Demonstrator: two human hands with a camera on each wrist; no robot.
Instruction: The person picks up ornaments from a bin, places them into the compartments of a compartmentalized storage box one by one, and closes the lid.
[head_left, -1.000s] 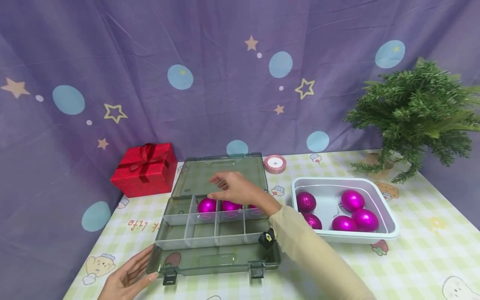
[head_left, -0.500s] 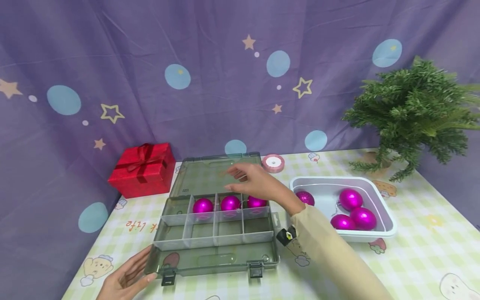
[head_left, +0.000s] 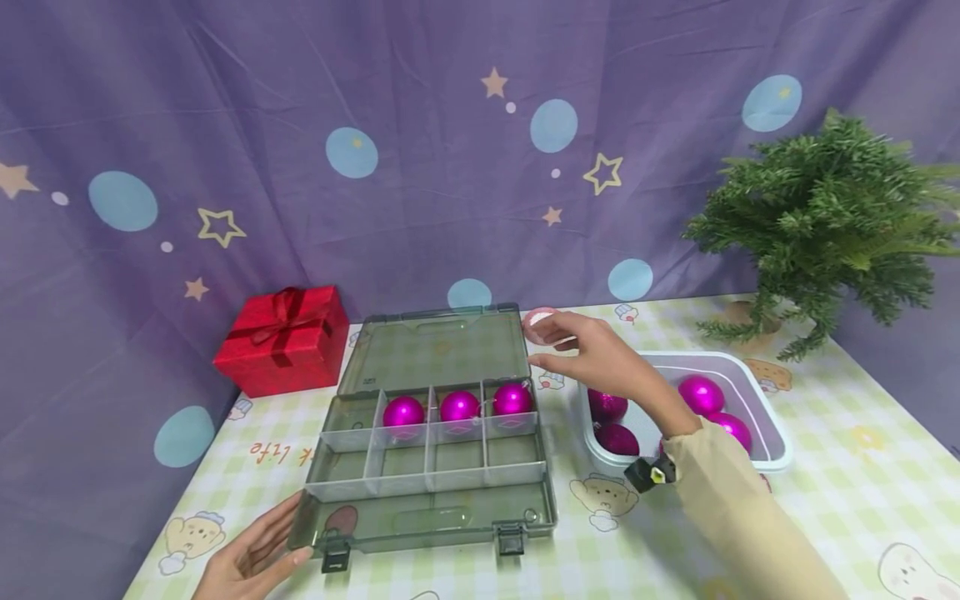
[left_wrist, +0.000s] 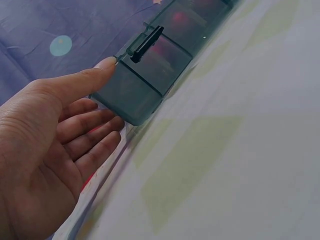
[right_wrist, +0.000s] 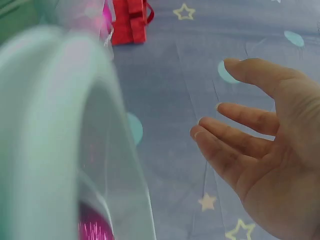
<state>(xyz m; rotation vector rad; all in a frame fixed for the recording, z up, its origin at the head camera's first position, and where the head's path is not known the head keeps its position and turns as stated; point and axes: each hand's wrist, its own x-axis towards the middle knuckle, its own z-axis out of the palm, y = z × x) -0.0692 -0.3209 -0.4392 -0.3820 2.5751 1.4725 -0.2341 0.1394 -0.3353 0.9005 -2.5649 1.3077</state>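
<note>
A clear grey compartment box [head_left: 420, 521] lies on the table with its lid [head_left: 438, 350] folded back. Three shiny magenta ball ornaments sit in its back row, one per compartment: the left ball [head_left: 403, 412], the middle ball [head_left: 460, 407] and the right ball [head_left: 513, 399]. At the box's front left corner rests my left hand [head_left: 251, 550], thumb on the front edge and loosely extended fingers along the side. My right hand [head_left: 592, 358] hovers over the left end of a white tub [head_left: 776, 425], holding nothing, fingers loosely bent. Several magenta ornaments [head_left: 701, 394] lie in the tub, some hidden by the arm.
A red gift box [head_left: 288, 342] stands at the back left. Behind my right hand lies a pink ribbon spool [head_left: 538, 327], partly covered. A small artificial fir tree [head_left: 817, 217] stands at the back right. A purple curtain [head_left: 420, 225] hangs behind the checked tablecloth [head_left: 847, 517].
My right hand has moved right, from above the box's back row to over the tub, uncovering the right ball. My left hand has stayed at the box corner.
</note>
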